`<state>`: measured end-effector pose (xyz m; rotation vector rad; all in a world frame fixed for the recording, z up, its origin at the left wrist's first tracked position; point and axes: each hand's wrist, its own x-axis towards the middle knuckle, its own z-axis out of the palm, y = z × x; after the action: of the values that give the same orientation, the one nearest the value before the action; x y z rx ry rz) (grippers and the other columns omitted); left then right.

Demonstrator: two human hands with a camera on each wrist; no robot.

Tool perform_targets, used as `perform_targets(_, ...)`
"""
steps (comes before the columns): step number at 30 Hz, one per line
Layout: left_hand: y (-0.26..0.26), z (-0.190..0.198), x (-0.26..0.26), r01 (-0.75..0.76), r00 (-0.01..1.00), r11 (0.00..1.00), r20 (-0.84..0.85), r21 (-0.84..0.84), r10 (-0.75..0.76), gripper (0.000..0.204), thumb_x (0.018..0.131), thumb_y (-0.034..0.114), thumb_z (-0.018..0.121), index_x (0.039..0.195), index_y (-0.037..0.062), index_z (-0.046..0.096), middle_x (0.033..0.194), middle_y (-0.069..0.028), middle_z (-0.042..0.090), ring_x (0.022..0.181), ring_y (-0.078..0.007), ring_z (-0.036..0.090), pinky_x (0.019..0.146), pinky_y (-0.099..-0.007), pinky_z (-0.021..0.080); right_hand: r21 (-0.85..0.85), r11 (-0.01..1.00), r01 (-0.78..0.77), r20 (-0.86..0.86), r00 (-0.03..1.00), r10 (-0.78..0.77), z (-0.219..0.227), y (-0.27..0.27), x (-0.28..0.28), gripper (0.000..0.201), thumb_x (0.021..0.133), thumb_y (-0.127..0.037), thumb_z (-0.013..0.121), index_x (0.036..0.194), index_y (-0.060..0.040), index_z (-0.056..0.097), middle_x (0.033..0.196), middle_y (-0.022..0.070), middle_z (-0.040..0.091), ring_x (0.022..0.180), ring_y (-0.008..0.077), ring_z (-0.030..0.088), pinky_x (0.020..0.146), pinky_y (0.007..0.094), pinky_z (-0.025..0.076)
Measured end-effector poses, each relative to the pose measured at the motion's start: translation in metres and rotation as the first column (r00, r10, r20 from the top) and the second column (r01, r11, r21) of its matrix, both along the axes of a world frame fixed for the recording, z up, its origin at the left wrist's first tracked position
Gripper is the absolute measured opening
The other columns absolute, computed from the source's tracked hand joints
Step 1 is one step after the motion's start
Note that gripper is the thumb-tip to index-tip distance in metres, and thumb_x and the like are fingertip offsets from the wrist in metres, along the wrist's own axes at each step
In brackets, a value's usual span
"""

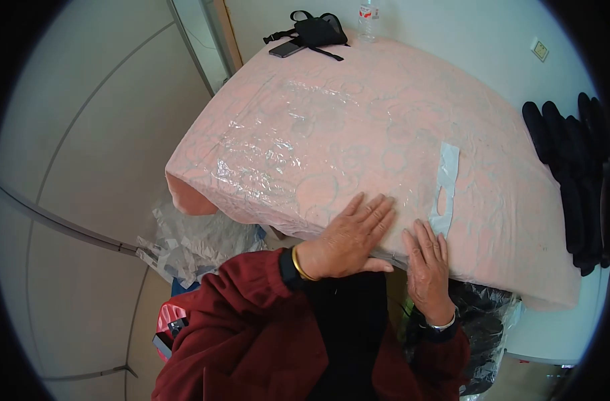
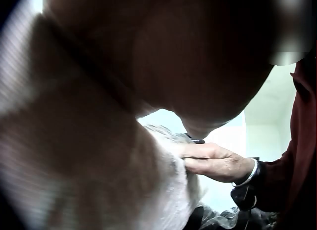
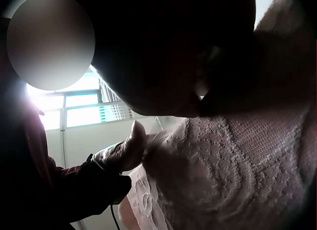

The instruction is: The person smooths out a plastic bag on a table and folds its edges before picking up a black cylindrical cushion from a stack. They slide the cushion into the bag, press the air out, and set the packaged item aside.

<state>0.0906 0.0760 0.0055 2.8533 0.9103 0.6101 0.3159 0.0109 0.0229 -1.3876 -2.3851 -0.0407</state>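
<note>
A pink patterned cloth (image 1: 358, 127) drapes over a table, and a clear plastic sheet (image 1: 271, 157) lies across it, shiny and wrinkled. My left hand (image 1: 345, 240), with a gold bracelet at the wrist, rests palm down at the near edge, fingers extended and thumb out to the side. Beside it on the right, my right hand (image 1: 427, 267) touches the same edge with its fingers extended forward. A white plastic strip (image 1: 447, 170) with an oblong hole lies just beyond the right fingertips. Both wrist views are dark, each showing the opposite hand at the cloth.
A black bag (image 1: 318, 30), a phone (image 1: 287, 47) and a clear bottle (image 1: 368, 20) stand or lie at the far edge. Crumpled clear plastic (image 1: 191, 240) is below left, a black plastic bag (image 1: 479, 321) below right. Black padded items (image 1: 569, 174) hang at right.
</note>
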Motion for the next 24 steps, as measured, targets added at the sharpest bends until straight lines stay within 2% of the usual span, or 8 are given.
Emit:
perform_targets(7, 0.045, 0.014, -0.125, -0.249, 0.955, 0.968, -0.162, 0.017, 0.248, 0.096, 0.092, 0.069, 0.044, 0.149, -0.0075, 0.028, 0.156, -0.0278, 0.028, 0.146, -0.0413, 0.026, 0.119, -0.0523, 0.019, -0.007, 0.999, 0.037, -0.008, 0.999, -0.037, 0.005, 0.001, 0.000, 0.053, 0.085, 0.005, 0.048, 0.137, -0.0028, 0.054, 0.146, 0.0199, 0.047, 0.136, 0.0378, 0.044, 0.112, 0.0574, 0.028)
perform_targets(11, 0.068, 0.011, -0.201, -0.504, 0.852, 0.863, -0.153, 0.020, 0.501, 0.095, 0.090, 0.064, 0.054, 0.145, -0.0108, 0.032, 0.153, -0.0300, 0.032, 0.143, -0.0424, 0.030, 0.117, -0.0530, 0.024, 0.012, 0.999, 0.033, -0.008, 0.999, -0.032, 0.005, 0.000, 0.004, 0.053, 0.084, 0.006, 0.047, 0.136, -0.0022, 0.054, 0.146, 0.0195, 0.047, 0.136, 0.0373, 0.044, 0.112, 0.0572, 0.029)
perform_targets(14, 0.061, 0.011, -0.239, -0.558, 0.823, 0.830, -0.133, -0.011, 0.552, 0.095, 0.090, 0.065, 0.053, 0.146, -0.0083, 0.032, 0.152, -0.0306, 0.032, 0.143, -0.0436, 0.030, 0.116, -0.0537, 0.025, 0.019, 1.000, 0.013, -0.021, 1.000, -0.013, 0.005, 0.000, 0.010, 0.052, 0.085, 0.006, 0.047, 0.136, -0.0017, 0.054, 0.144, 0.0203, 0.048, 0.137, 0.0389, 0.042, 0.112, 0.0568, 0.029)
perform_targets(16, 0.050, 0.017, -0.240, -0.583, 0.807, 0.812, -0.127, -0.021, 0.576, 0.095, 0.090, 0.065, 0.053, 0.147, -0.0070, 0.031, 0.152, -0.0309, 0.032, 0.143, -0.0443, 0.030, 0.116, -0.0541, 0.025, 0.025, 1.000, 0.004, -0.033, 0.999, -0.003, 0.001, 0.003, 0.019, 0.052, 0.085, 0.006, 0.047, 0.136, -0.0014, 0.054, 0.144, 0.0206, 0.048, 0.137, 0.0397, 0.042, 0.112, 0.0566, 0.029)
perform_targets(19, 0.003, 0.024, -0.221, -0.525, 0.834, 0.834, -0.091, 0.169, 0.544, 0.072, 0.092, 0.050, 0.060, 0.142, 0.0003, 0.045, 0.146, -0.0265, 0.043, 0.137, -0.0396, 0.041, 0.115, -0.0505, 0.029, 0.199, 0.962, 0.187, -0.089, 0.981, -0.173, -0.008, 0.015, 0.043, 0.051, 0.086, 0.003, 0.049, 0.137, -0.0005, 0.052, 0.145, 0.0224, 0.046, 0.138, 0.0438, 0.038, 0.113, 0.0553, 0.028)
perform_targets(20, -0.002, 0.020, -0.220, -0.531, 0.832, 0.830, -0.084, 0.170, 0.549, 0.072, 0.092, 0.050, 0.060, 0.142, 0.0003, 0.045, 0.146, -0.0265, 0.043, 0.137, -0.0396, 0.041, 0.115, -0.0505, 0.029, 0.205, 0.962, 0.181, -0.085, 0.982, -0.167, -0.006, 0.016, 0.047, 0.051, 0.086, 0.003, 0.049, 0.137, -0.0005, 0.052, 0.145, 0.0224, 0.046, 0.138, 0.0438, 0.038, 0.113, 0.0553, 0.028)
perform_targets(23, -0.008, 0.012, -0.215, -0.476, 0.865, 0.830, -0.017, 0.290, 0.502, 0.048, 0.083, 0.024, 0.072, 0.125, 0.0044, 0.059, 0.116, -0.0157, 0.062, 0.111, -0.0324, 0.059, 0.104, -0.0457, 0.040, 0.342, 0.849, 0.402, -0.267, 0.908, -0.323, 0.008, 0.020, 0.055, 0.051, 0.091, 0.000, 0.050, 0.141, 0.0025, 0.045, 0.151, 0.0239, 0.038, 0.139, 0.0451, 0.035, 0.114, 0.0522, 0.027)
perform_targets(24, -0.009, 0.011, -0.210, -0.479, 0.864, 0.827, -0.009, 0.294, 0.504, 0.048, 0.083, 0.024, 0.072, 0.125, 0.0044, 0.059, 0.116, -0.0157, 0.062, 0.111, -0.0324, 0.059, 0.104, -0.0457, 0.040, 0.350, 0.848, 0.399, -0.264, 0.910, -0.319, 0.010, 0.021, 0.053, 0.051, 0.091, 0.000, 0.050, 0.141, 0.0025, 0.045, 0.151, 0.0239, 0.038, 0.139, 0.0451, 0.035, 0.114, 0.0522, 0.027)
